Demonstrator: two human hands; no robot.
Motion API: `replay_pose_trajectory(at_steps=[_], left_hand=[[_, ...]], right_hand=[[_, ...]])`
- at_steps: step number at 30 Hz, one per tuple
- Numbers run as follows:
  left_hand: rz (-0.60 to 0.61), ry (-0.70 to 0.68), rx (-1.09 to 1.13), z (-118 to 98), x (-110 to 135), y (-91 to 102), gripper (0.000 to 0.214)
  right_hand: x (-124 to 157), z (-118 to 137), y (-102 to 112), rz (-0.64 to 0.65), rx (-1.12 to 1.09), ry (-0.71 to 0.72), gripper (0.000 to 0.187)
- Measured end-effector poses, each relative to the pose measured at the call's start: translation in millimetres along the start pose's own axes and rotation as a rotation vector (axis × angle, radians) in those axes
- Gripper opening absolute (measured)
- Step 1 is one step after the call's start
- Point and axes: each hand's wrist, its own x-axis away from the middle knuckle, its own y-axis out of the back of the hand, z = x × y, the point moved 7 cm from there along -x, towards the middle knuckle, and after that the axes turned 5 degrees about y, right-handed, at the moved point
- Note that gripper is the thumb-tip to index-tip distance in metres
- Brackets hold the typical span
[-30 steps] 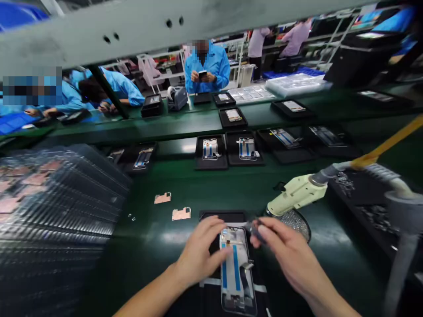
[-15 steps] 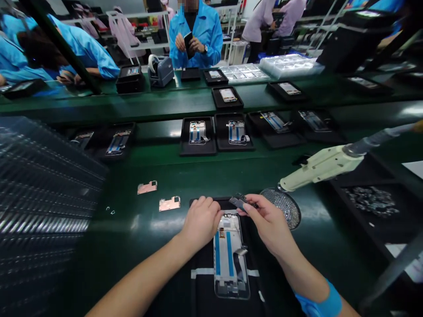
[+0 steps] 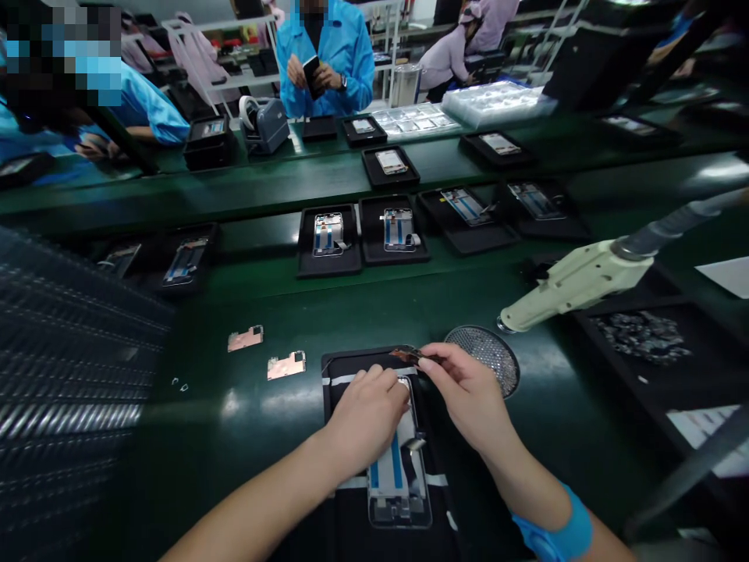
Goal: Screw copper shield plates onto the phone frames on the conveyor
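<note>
An opened phone body (image 3: 399,484) with blue strips and a loose flex cable lies in a black tray (image 3: 345,538) before me. My left hand (image 3: 370,414) covers its upper end, fingers curled down and closed; what lies under the fingertips is hidden. Just to the right and slightly above the phone's top, my right hand (image 3: 468,390) pinches a small dark phone circuit board (image 3: 406,356) with a coppery face showing. Two copper-coloured boards (image 3: 286,365) rest on the green table to the left.
A round metal mesh dish (image 3: 485,355) sits beyond my right hand, below a pale green jointed arm (image 3: 579,285). Clear stacked trays (image 3: 70,375) fill the left. More phone trays (image 3: 328,269) line the back. A box of small parts (image 3: 640,336) stands right. A co-worker (image 3: 324,55) faces me.
My left hand has come down over the phone's upper end. The board in my right hand has been tilted, showing coppery colour. The whole view has shifted slightly.
</note>
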Motion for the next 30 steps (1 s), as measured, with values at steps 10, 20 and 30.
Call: replay_pose_trajectory(at_steps=[10, 20, 30], left_hand=[[0.033, -0.033, -0.018, 2, 2, 3.9, 0.015], [-0.065, -0.046, -0.081, 12, 21, 3.8, 0.016], [0.079, -0.065, -0.225, 2, 5, 14.4, 0.017]], right_hand=[[2, 3, -2, 0.029, 0.046, -0.004, 0.031], [13, -3, -30, 0.083, -0.139, -0.053, 0.041], [11, -5, -28, 0.086, -0.161, -0.043, 0.042]])
